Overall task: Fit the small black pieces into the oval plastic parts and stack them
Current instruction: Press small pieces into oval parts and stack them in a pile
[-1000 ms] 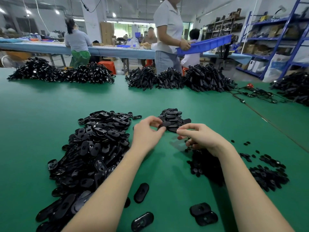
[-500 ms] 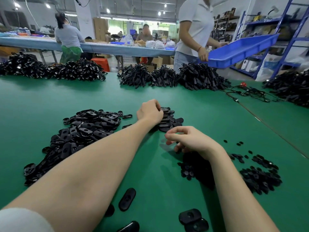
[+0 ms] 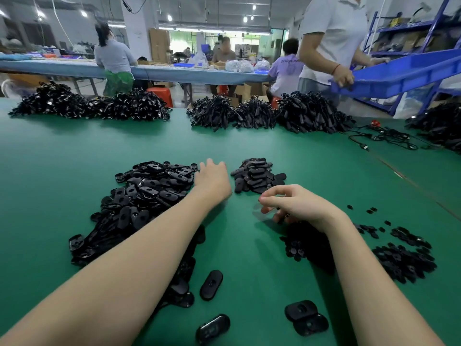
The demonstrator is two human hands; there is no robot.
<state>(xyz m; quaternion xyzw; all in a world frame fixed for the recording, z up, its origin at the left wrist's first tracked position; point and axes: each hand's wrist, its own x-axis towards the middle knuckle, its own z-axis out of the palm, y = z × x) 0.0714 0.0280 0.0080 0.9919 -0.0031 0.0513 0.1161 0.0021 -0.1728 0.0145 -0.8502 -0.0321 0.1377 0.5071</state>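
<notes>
Green table mat [image 3: 74,156] in a busy workshop, bundles of black cable [image 3: 309,113] along the far edge, a person with a blue tray [image 3: 404,76] behind. Half a second ago the left hand [image 3: 212,181] sat on the small stack of finished ovals [image 3: 257,176]; now it's off the stack and has swung left, fingers straight and relaxed, empty, reaching at the far edge of the big pile of unfitted ovals [image 3: 147,196]. Reads as: one finished part just got dropped on the stack, next oval pickup starting. Right hand [image 3: 299,206] has barely moved, hovering over the heap of small black pieces [image 3: 299,243] partly hidden under the wrist; fingers curled, thumb and forefinger tips close together. Can't tell if a small piece is pinched there, too small and dark. More small pieces scattered further right [image 3: 404,260]. A few loose ovals [image 3: 210,284] lie near the camera. Big pile far larger than the stack, so lots left to do.
</notes>
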